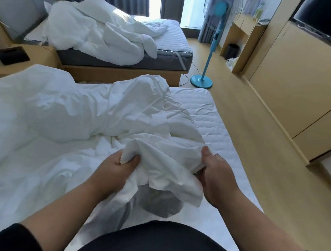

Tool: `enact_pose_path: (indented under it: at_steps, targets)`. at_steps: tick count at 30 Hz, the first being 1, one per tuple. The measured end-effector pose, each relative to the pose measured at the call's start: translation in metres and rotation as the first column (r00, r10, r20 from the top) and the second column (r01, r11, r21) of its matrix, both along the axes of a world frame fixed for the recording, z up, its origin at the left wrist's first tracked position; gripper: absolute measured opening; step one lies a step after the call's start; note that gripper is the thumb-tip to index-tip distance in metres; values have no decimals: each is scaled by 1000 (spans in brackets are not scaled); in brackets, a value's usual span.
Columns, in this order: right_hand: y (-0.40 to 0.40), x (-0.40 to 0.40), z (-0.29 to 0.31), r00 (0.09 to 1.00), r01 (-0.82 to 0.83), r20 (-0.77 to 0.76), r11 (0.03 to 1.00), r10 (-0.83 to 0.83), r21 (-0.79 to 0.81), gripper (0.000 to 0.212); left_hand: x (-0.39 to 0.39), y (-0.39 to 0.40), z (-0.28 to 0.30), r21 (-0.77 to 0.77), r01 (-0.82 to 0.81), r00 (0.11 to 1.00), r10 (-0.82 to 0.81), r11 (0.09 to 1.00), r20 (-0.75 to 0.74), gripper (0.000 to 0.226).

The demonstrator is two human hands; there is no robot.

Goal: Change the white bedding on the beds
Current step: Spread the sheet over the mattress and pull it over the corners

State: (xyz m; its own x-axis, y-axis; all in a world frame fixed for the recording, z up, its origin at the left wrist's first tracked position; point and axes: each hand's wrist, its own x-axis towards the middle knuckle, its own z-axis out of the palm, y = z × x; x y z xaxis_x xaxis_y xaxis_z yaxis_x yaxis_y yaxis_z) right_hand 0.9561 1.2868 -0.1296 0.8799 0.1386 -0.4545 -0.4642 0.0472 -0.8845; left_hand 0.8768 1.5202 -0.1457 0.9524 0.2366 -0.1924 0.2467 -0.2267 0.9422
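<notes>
Both your hands are bunched into the same white sheet [163, 161] at the foot of the near bed [220, 130] — left hand [114, 170] fisted on one fold, right hand [215, 176] gripping the other — while a crumpled duvet [100, 33] lies heaped on the far bed [167, 43].

- Two bare hands, the left hand [114, 169] and the right hand [216, 177], no rings, no gloves.
- Bare arms from wrist to near the elbow.
- Black sleeves [8, 237] pushed up on both arms.
- Black top [160, 243] over the belly, plain, no marks.
</notes>
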Motion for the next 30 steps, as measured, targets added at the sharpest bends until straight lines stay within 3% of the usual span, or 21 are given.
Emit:
enact_pose_path:
  at_steps: [2,5,7,9,11,14,16,18,20,22,24,27,28,30]
  targets:
    - [1,6,14,994,-54,90,989,67,-138,34,-2,10,9,-104,-17,997,9,994,-71,21]
    - [5,12,32,974,-113,163,963,155,-244,33,0,22,16,30,-4,999,5,1000,-49,22]
    - [6,17,47,985,-77,141,983,101,-169,26,2,29,23,26,8,999,-10,1000,53,30]
    - [2,33,54,997,-16,76,997,22,-77,25,2,38,32,-172,102,993,-89,980,82,46]
    - [2,53,49,998,55,-20,997,-54,57,28,-2,36,40,-292,281,954,-299,914,-19,48]
    - [17,66,33,990,29,-137,990,-11,136,35,-13,14,38,-173,499,834,-525,849,-169,34]
    - [29,60,18,982,-78,-160,983,106,169,43,-16,4,32,-194,417,894,-440,888,-90,44]
    - [32,46,-3,958,-194,-171,961,229,198,45,-14,2,35,-365,153,987,-162,919,5,41]
    - [25,26,-33,950,-284,-121,958,288,48,34,-7,8,38,-504,-107,993,114,857,-18,32]
    - [14,7,-73,942,-334,-73,936,327,-110,23,1,21,37,-555,-271,956,285,786,-64,36]
    - [10,-10,-93,884,-412,90,856,458,-312,27,6,31,34,-625,-320,939,329,712,-105,43]
    - [38,-24,-84,706,-458,322,754,630,-471,54,6,35,26,-651,-306,952,245,695,-186,50]
    - [49,-22,-81,683,-438,368,757,631,-485,57,6,34,23,-645,-302,953,222,702,-204,51]
    - [65,-18,-74,727,-392,355,779,588,-489,46,5,32,17,-642,-287,957,180,711,-229,52]
